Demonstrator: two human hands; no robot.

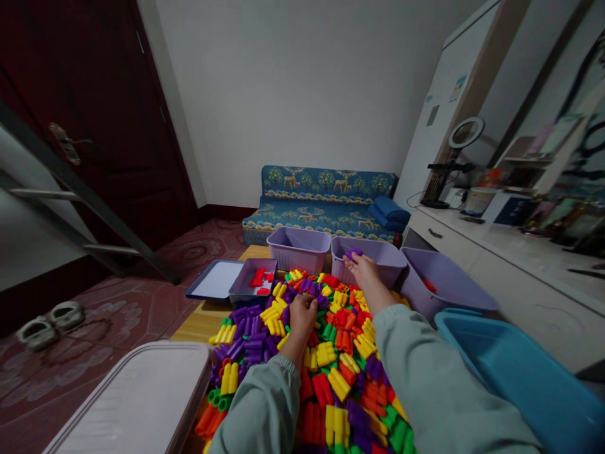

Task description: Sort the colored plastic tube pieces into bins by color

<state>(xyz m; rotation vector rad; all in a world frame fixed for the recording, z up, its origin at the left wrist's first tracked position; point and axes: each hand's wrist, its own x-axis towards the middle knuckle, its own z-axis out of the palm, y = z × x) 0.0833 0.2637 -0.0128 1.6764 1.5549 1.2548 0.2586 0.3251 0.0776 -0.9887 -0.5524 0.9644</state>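
Note:
A large heap of plastic building pieces [326,354] in purple, yellow, red, orange and green covers the wooden table [193,325]. My right hand [363,270] reaches over the far side of the heap and pinches a purple plastic piece [353,253] at the middle lavender bin [390,272]. Lower and to the left, my left hand [301,315] rests on the heap with its fingers curled together beside purple and yellow pieces. Whatever lies between those fingertips is hidden.
Another lavender bin [299,260] stands left of the middle one. A third lavender bin [454,309] holds a red piece. Red pieces lie in a small box [236,295] beside a dark-rimmed lid [215,279]. At right is a blue bin [524,372]; a pale lid [137,397] lies front left.

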